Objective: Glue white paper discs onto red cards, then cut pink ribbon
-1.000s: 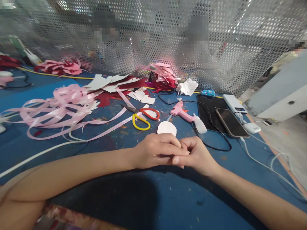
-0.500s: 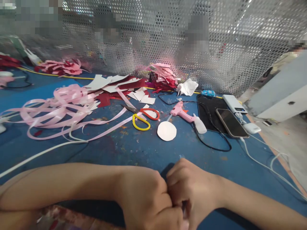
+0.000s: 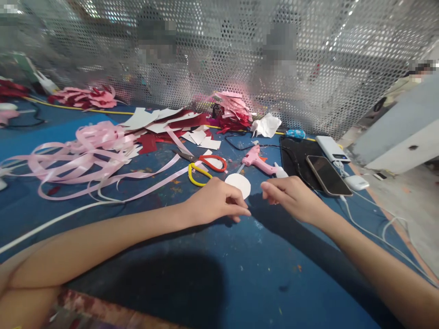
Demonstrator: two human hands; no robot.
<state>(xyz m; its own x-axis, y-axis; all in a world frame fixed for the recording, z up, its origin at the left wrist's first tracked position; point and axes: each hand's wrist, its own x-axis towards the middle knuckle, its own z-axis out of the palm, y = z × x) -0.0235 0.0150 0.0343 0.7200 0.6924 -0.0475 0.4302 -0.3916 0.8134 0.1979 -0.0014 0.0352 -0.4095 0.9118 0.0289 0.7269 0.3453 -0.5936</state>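
Note:
My left hand (image 3: 217, 202) is just above the table, at the near edge of a round white paper disc (image 3: 238, 184). Its fingers are loosely bent and a little apart, with nothing seen between them. Right of the disc, my right hand (image 3: 287, 195) hovers with its fingers curled in and pressed together; no object shows in it. Behind the disc lies a pink glue gun (image 3: 256, 161), its nozzle pointing toward the disc. Scissors (image 3: 202, 165) with one red and one yellow handle loop rest beyond my left hand.
Tangled pink ribbon (image 3: 82, 160) spreads over the left of the blue table (image 3: 260, 278). White and dark red paper pieces (image 3: 161, 119) and pink petals (image 3: 233, 107) lie before a perforated metal screen (image 3: 212, 55). A phone (image 3: 328, 175), power bank (image 3: 332, 149) and cables lie right.
Both hands were together at the near edge, fingers closed against each other. They have separated and moved forward to either side of the paper disc. The left fingers have loosened.

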